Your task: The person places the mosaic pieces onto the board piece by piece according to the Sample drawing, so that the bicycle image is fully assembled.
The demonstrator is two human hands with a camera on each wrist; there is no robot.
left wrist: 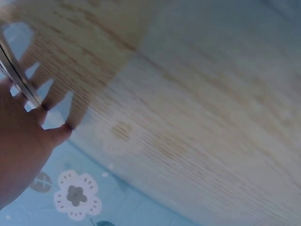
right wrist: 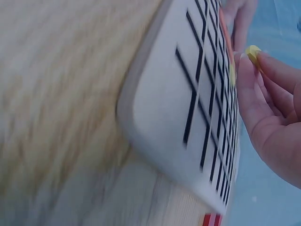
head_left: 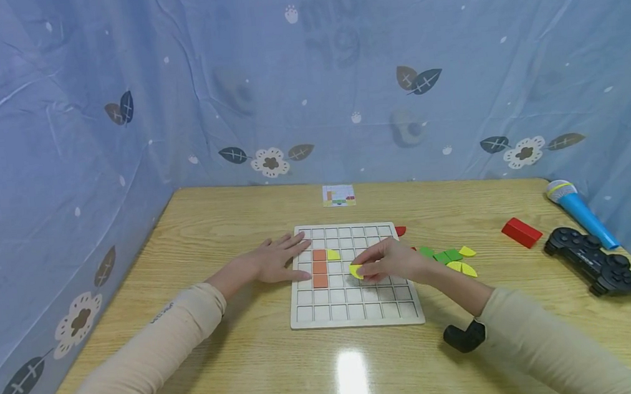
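Our right hand [head_left: 393,260] pinches a yellow piece [head_left: 355,272] over the board [head_left: 304,298]; our left hand [head_left: 278,260] lies spread on the board's left edge. We should line the piece up slowly.

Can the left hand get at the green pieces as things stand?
Probably not directly: the right hand, pinching a yellow piece, lies between the left hand and the green pieces.
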